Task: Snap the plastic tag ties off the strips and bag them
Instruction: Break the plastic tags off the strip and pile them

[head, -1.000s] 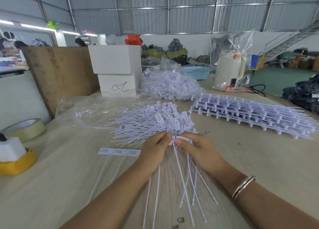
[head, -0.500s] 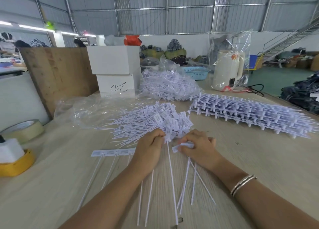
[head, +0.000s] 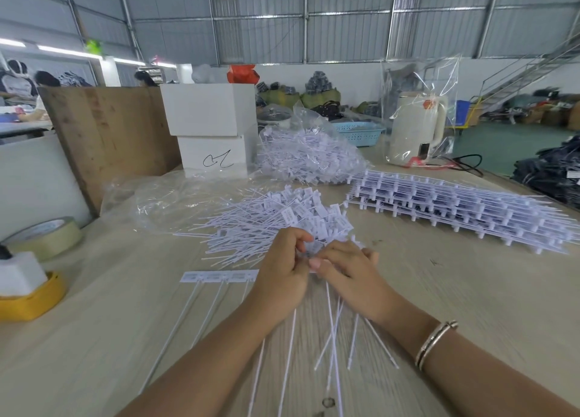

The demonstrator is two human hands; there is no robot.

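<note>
My left hand (head: 284,267) and my right hand (head: 348,273) meet at the table's middle, each pinching the head end of a white strip of tag ties (head: 332,328) whose thin tails hang toward me. Just beyond my fingers lies a pile of loose snapped ties (head: 273,218). A short strip piece (head: 219,277) with three tails lies flat to the left of my left hand. A stack of whole strips (head: 455,209) sits at the right. A filled clear bag of ties (head: 307,156) stands behind the pile, and an empty clear bag (head: 169,197) lies at the left.
Two stacked white boxes (head: 210,124) and a wooden board (head: 106,131) stand at the back left. A tape roll (head: 44,237) and a yellow tape holder (head: 28,297) sit at the left edge. A bagged cream kettle (head: 414,127) and a blue basket (head: 357,132) stand behind.
My hands drew apart half a second ago, each holding ties, then came back together at the heads. The tails swung with them.
</note>
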